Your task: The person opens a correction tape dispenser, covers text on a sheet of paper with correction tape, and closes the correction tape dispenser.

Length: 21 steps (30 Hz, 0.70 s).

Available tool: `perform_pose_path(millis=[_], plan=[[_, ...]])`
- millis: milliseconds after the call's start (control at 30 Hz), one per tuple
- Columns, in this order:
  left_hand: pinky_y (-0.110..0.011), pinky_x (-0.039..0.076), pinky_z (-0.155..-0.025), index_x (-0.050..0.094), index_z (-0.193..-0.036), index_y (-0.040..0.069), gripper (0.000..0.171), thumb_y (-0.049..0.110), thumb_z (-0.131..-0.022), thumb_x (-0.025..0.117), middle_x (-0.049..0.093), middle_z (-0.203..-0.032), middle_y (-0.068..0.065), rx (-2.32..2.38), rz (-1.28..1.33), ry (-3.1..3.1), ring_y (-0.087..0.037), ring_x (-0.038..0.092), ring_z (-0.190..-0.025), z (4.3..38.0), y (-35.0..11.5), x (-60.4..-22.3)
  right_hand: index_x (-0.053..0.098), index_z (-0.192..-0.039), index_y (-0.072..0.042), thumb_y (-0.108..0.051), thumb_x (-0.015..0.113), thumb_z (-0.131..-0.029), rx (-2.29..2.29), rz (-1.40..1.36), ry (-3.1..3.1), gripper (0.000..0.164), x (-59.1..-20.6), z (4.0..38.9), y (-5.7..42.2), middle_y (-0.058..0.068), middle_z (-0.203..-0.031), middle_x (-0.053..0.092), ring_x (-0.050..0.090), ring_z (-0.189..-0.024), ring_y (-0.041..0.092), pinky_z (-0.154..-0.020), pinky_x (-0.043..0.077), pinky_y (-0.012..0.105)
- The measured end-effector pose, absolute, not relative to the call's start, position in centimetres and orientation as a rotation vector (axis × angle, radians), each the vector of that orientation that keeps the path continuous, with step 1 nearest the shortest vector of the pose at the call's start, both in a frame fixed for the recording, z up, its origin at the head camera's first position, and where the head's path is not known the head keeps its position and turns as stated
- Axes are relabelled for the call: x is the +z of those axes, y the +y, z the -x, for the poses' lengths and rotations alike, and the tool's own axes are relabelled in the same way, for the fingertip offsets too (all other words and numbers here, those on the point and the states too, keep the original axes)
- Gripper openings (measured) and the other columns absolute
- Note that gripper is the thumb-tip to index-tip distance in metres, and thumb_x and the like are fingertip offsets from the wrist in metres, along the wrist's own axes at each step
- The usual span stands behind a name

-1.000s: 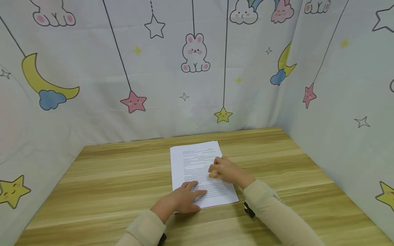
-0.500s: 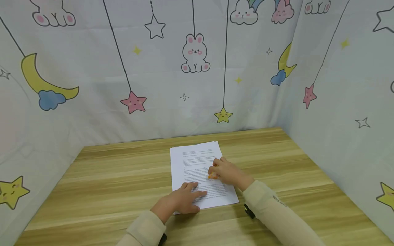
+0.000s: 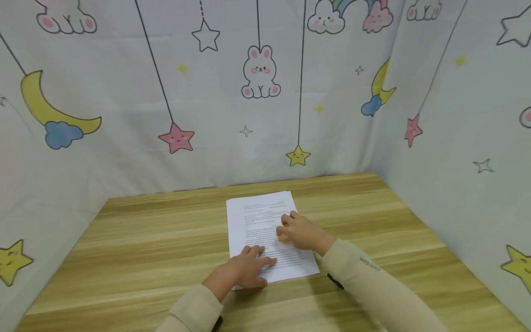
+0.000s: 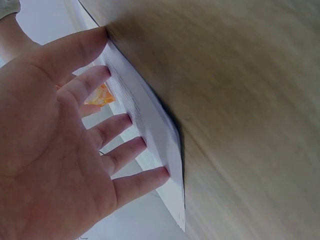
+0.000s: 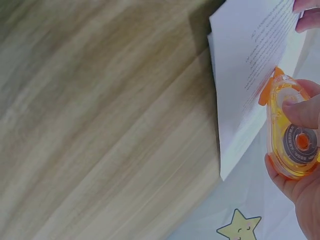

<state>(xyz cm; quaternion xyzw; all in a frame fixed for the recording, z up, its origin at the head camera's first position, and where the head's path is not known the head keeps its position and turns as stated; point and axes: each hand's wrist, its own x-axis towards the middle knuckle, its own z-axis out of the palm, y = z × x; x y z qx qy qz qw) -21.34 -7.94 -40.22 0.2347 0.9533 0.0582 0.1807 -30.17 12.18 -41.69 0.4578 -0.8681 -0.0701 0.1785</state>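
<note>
A stack of printed paper sheets (image 3: 238, 221) lies on the wooden table. My right hand (image 3: 303, 234) grips an orange see-through correction tape (image 5: 290, 135), thumb on its side. In the right wrist view its orange tip (image 5: 270, 87) is at the printed text of the top sheet. The head view shows only a bit of the tape's orange case beneath my fingers. My left hand (image 3: 246, 268) rests on the lower left of the stack with fingers spread. In the left wrist view those fingers (image 4: 127, 150) are fairly straight, with their tips on the paper.
Bare wooden tabletop (image 3: 157, 244) surrounds the stack. A white curtain (image 3: 215, 101) with cartoon rabbits, stars and moons hangs along the back and both sides of the table.
My right hand has shifted very slightly left and toward me over the sheet, still holding the correction tape. The left hand keeps its place on the paper. The head view has turned a little.
</note>
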Motion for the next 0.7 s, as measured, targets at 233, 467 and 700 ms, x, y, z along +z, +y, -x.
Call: perform_pose_path(millis=[233, 467, 700], plan=[[-0.054, 0.042, -0.092, 0.046, -0.134, 0.035, 0.055, 0.04, -0.083, 0.065, 0.032, -0.145, -0.008, 0.165, -0.648, 2.695, -0.033, 0.031, -0.131, 21.3, -7.9, -40.3, 0.062, -0.095, -0.024, -0.014, 0.068, -0.082, -0.204, -1.295, -2.471, 0.018, -41.5, 30.0, 12.2, 0.001, -0.095, 0.053, 0.045, -0.079, 0.017, -0.062, 0.045, 0.025], [-0.053, 0.042, -0.093, 0.045, -0.134, 0.036, 0.055, 0.04, -0.083, 0.064, 0.031, -0.146, -0.007, 0.154, -0.641, 2.693, -0.032, 0.03, -0.132, 21.4, -7.9, -40.6, 0.062, -0.094, -0.023, -0.011, 0.068, -0.081, -0.175, -1.288, -2.469, 0.019, -41.9, 30.2, 13.0, 0.001, -0.093, 0.054, 0.045, -0.076, 0.016, -0.065, 0.045, 0.027], [-0.054, 0.042, -0.093, 0.045, -0.134, 0.036, 0.054, 0.04, -0.083, 0.063, 0.031, -0.146, -0.008, 0.148, -0.651, 2.694, -0.034, 0.031, -0.132, 21.4, -8.0, -40.6, 0.063, -0.091, -0.023, -0.01, 0.068, -0.08, -0.129, -1.307, -2.408, 0.017, -42.1, 30.5, 13.6, 0.002, -0.09, 0.055, 0.044, -0.073, 0.016, -0.063, 0.044, 0.027]])
